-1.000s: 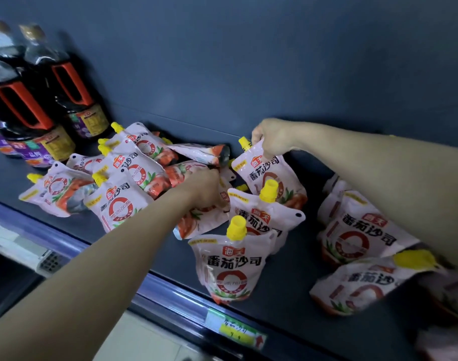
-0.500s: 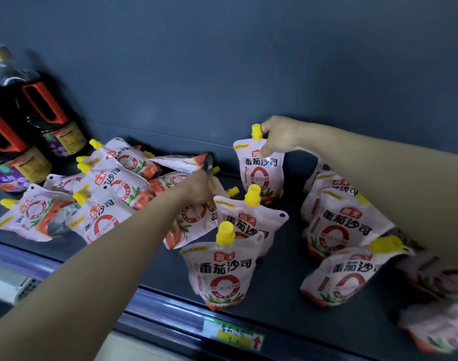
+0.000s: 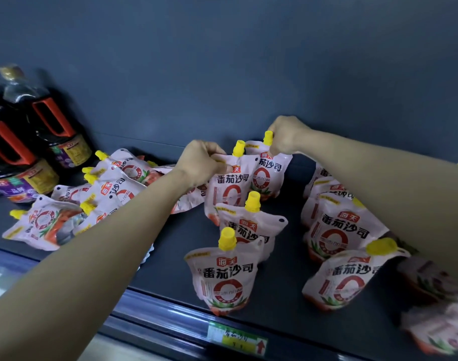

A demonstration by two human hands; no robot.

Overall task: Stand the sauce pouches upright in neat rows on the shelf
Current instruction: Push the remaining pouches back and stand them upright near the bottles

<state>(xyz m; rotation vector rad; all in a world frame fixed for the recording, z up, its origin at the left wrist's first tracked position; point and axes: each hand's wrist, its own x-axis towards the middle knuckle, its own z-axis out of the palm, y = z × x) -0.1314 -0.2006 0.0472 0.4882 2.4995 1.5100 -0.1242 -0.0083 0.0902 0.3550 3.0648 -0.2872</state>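
White tomato-sauce pouches with yellow caps fill the dark shelf (image 3: 170,261). My left hand (image 3: 200,162) grips the top corner of one pouch (image 3: 229,188) and holds it upright beside the centre row. My right hand (image 3: 286,138) pinches the top of the rear pouch (image 3: 269,175) by the back wall. In front of these stand two upright pouches, one mid-row (image 3: 250,230) and one at the shelf's front (image 3: 224,277). A heap of fallen pouches (image 3: 110,194) lies to the left. More pouches (image 3: 337,230) lean at the right, partly hidden by my right arm.
Dark soy-sauce bottles with red handles (image 3: 40,142) stand at the far left against the back wall. The shelf's front rail carries a yellow-green price tag (image 3: 238,340). Blurred pouches (image 3: 441,327) lie at the bottom right corner.
My left hand lifted a pouch out of the heap and brought it upright beside the rear pouch. My right hand stays on the rear pouch's top.
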